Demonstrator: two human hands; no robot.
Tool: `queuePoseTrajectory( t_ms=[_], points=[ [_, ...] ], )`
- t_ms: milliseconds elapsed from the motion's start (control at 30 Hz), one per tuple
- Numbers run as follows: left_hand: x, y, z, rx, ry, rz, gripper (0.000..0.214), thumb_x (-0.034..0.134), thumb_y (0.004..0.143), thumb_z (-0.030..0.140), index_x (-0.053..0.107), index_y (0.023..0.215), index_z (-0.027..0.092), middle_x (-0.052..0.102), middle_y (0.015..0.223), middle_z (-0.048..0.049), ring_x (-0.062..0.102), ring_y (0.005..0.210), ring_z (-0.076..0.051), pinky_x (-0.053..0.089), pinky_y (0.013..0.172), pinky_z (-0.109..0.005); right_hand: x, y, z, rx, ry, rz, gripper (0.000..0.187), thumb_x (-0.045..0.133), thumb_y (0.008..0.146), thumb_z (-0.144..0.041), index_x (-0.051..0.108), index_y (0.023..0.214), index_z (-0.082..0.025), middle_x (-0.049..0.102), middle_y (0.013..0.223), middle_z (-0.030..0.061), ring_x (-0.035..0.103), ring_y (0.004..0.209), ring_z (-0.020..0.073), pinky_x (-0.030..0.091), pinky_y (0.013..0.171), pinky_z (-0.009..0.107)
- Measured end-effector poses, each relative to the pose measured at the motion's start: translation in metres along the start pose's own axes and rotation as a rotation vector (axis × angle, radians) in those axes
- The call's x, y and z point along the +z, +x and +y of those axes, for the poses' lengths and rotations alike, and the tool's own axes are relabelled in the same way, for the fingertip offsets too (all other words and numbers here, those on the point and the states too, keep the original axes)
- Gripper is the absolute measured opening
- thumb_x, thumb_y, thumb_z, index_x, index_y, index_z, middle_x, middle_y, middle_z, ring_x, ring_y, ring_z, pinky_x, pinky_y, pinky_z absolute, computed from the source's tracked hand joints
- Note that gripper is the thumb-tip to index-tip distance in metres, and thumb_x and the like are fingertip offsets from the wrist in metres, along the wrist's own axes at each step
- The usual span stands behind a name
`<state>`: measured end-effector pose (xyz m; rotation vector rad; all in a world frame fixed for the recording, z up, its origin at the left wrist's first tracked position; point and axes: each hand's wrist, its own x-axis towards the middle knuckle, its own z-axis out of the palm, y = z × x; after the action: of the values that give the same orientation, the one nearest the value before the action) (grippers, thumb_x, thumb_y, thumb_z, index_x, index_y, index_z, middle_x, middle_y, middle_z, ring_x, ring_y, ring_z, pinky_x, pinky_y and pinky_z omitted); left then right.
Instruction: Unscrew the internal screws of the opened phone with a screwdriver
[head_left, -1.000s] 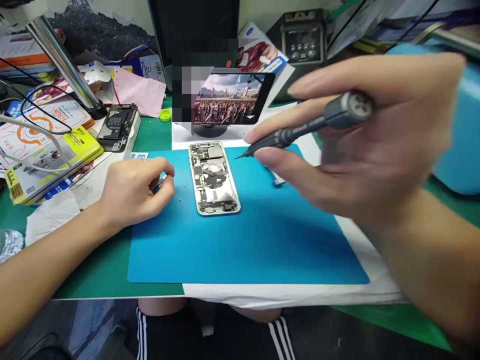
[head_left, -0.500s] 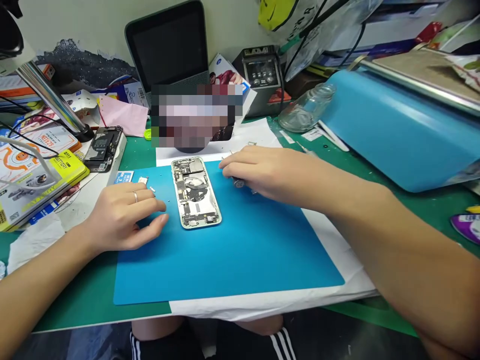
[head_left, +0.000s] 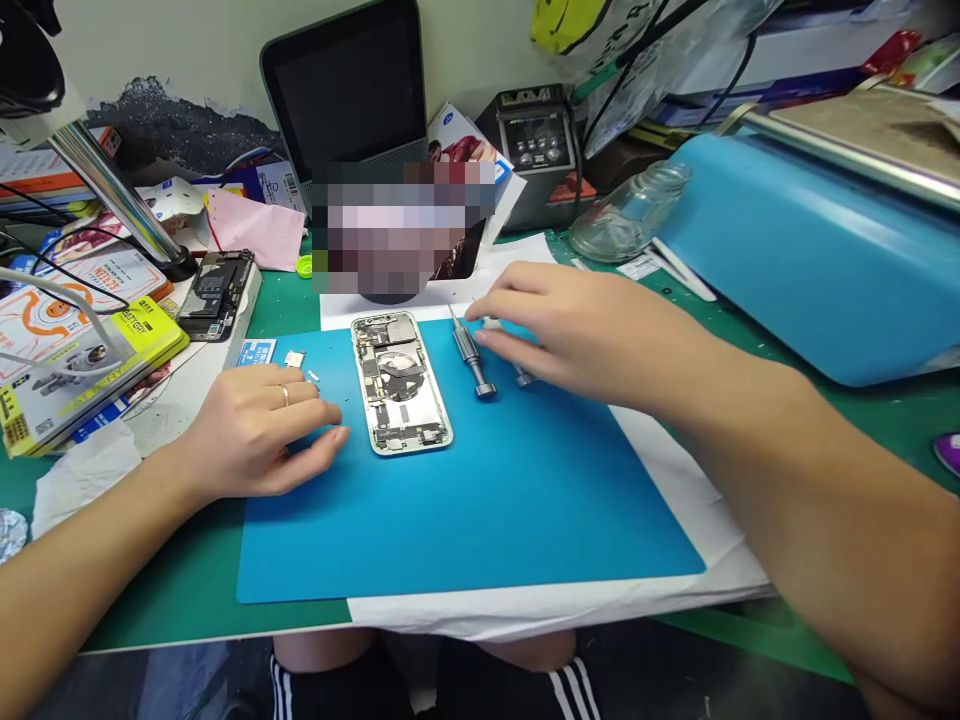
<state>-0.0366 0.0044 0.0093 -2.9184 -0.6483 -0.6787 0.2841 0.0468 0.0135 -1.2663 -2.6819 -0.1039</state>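
Blue mat [head_left: 465,520] lay flat. Right hand [head_left: 544,322] half-curled at partly hidden screwdriver [head_left: 525,378], grip unclear; left hand [head_left: 259,425] loosely open, nothing visible held. Uncovered screwdriver [head_left: 469,350] lay just left of right hand, tip far; opened phone [head_left: 401,385] between hands, lengthwise near-far.

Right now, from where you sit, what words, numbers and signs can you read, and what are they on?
"BATTERY": on the yellow box
White-and-orange box: slanted letters, too unclear to quote
Plastic bag: letters cut off by folds, unreadable
Box with a barcode: print too blurred
Blue-and-white card on the mat: too small
Open phone and nearest screwdriver: nothing I can read
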Motion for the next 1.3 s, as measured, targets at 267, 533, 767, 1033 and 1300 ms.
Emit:
queuePoseTrajectory(
  t_ms=[267, 533, 767, 1033, 1300],
  points=[
    [-0.001, -0.001, 0.001, 0.006, 0.011, 0.009, 0.012, 0.063, 0.092, 0.020, 0.066, 0.081, 0.018, 0.057, 0.061, 0.0019, 0.052, 0.053, -0.014, 0.039, 0.052, -0.030, 0.009, 0.001, 0.008, 0.219, -0.003, -0.216, 0.044, 0.045, 0.097, -0.038, 0.055, 0.137, -0.022, 0.073, 0.095, 0.0086, 0.066, 0.074, 0.0257, 0.035, 0.056, 0.030],
    [0.000, 0.001, 0.000, 0.006, 0.019, 0.007, 0.013, 0.062, 0.093, 0.020, 0.065, 0.081, 0.019, 0.058, 0.060, 0.0027, 0.053, 0.053, -0.013, 0.040, 0.053, -0.028, 0.000, 0.001, 0.006, 0.178, 0.044, -0.070, 0.033, 0.046, 0.092, -0.024, 0.075, 0.105, -0.022, 0.075, 0.092, 0.0088, 0.069, 0.083, 0.0292, 0.044, 0.062, 0.036],
    [0.001, 0.001, 0.000, 0.021, 0.011, -0.009, 0.011, 0.064, 0.092, 0.020, 0.067, 0.082, 0.017, 0.057, 0.060, 0.0018, 0.053, 0.053, -0.014, 0.040, 0.052, -0.029, -0.009, -0.003, -0.027, 0.140, 0.768, 0.679, 0.025, 0.053, 0.086, -0.014, 0.076, 0.088, -0.024, 0.069, 0.075, 0.0030, 0.060, 0.063, 0.0178, 0.044, 0.058, 0.035],
    [0.000, 0.003, 0.003, 0.069, 0.033, 0.002, 0.008, 0.065, 0.092, 0.020, 0.069, 0.086, 0.017, 0.061, 0.061, 0.0012, 0.055, 0.054, -0.014, 0.041, 0.051, -0.030, 0.002, 0.006, -0.038, 0.072, 1.426, 0.481, 0.035, 0.058, 0.075, -0.015, 0.057, 0.108, -0.030, 0.059, 0.079, -0.0020, 0.056, 0.061, 0.0145, 0.051, 0.058, 0.032],
    [0.003, 0.005, 0.022, 0.148, 0.038, -0.042, 0.015, 0.062, 0.094, 0.022, 0.067, 0.105, 0.013, 0.064, 0.060, 0.0028, 0.059, 0.051, -0.014, 0.041, 0.048, -0.031, 0.021, 0.002, -0.047, 0.019, 1.226, 0.503, 0.037, 0.064, 0.088, -0.058, 0.052, 0.113, -0.032, 0.057, 0.076, -0.0029, 0.059, 0.061, 0.0163, 0.055, 0.060, 0.034]
  ],
)
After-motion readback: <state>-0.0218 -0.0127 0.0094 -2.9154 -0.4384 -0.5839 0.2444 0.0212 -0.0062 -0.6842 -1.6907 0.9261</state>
